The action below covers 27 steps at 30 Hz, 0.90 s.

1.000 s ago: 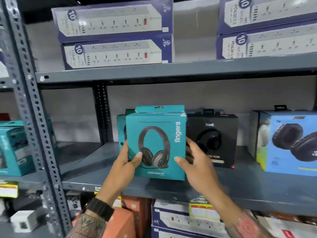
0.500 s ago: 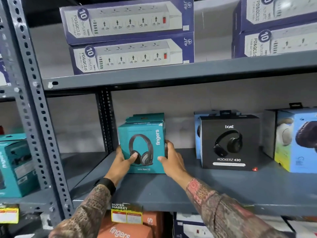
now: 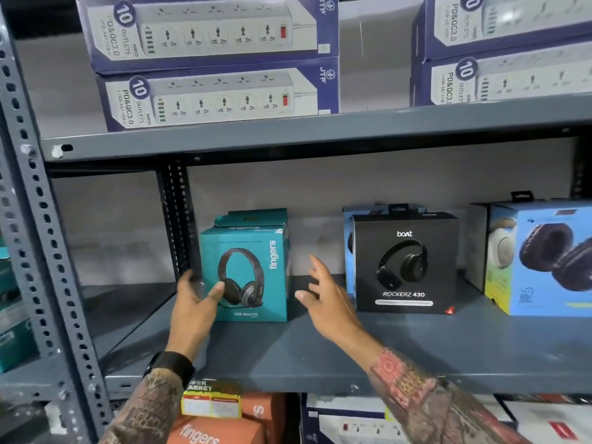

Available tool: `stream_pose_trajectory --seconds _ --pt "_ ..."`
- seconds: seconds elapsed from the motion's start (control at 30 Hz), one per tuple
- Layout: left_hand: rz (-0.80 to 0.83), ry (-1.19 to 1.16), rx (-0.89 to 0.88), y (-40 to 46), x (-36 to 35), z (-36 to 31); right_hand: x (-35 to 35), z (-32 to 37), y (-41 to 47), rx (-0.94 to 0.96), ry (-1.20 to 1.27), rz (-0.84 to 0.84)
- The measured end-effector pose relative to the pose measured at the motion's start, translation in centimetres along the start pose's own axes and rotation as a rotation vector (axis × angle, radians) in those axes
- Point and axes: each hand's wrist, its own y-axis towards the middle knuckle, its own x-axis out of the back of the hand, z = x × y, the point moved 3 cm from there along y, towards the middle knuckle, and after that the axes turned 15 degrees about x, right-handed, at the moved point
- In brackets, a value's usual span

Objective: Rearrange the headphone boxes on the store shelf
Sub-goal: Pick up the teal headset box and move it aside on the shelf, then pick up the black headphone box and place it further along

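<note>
A teal "fingers" headphone box (image 3: 253, 267) stands upright on the grey middle shelf (image 3: 320, 357), near the rear upright post; a second teal box shows just behind its top. My left hand (image 3: 195, 302) holds its left edge, thumb on the front face and fingers round the side. My right hand (image 3: 323, 296) hovers just right of the box, fingers spread, touching nothing. A black "boat Rockerz 430" box (image 3: 405, 264) stands further right with a light blue box (image 3: 347, 248) behind it, and a large blue headphone box (image 3: 544, 257) sits at the far right.
Navy power-strip boxes (image 3: 211, 30) are stacked on the shelf above. A perforated steel post (image 3: 38, 251) rises at the left, with teal boxes (image 3: 9, 315) beyond it. Orange "fingers" boxes (image 3: 205, 434) and more cartons fill the shelf below.
The teal box went from held out in front of the shelf to standing at the back left of the shelf. My right hand has let go and moved off to the right.
</note>
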Motion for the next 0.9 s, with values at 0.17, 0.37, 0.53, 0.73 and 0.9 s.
stream_pose_trajectory --seconds 0.17,0.37,0.53,0.73,0.9 --pt "-0.325 0.038 -0.326 -7.3 -3.3 -3.5 8.9 0.6 -3.6 0.168 0.0 -0.181" --pt "0.085 0.023 -0.478 -12.9 -14.3 -6.8 19.3 -0.9 -6.5 0.29 -0.124 -0.537" --pt "0.303 0.159 -0.274 -12.0 -22.5 -5.8 23.2 -5.8 -6.1 0.04 -0.188 -0.545" --pt "0.468 0.154 0.015 -8.6 -26.2 -3.5 23.2 -10.8 -5.2 -0.235 0.028 -0.263" --pt "0.362 0.243 -0.141 -9.4 -26.4 -2.3 22.7 -11.5 -5.5 -0.205 -0.001 -0.27"
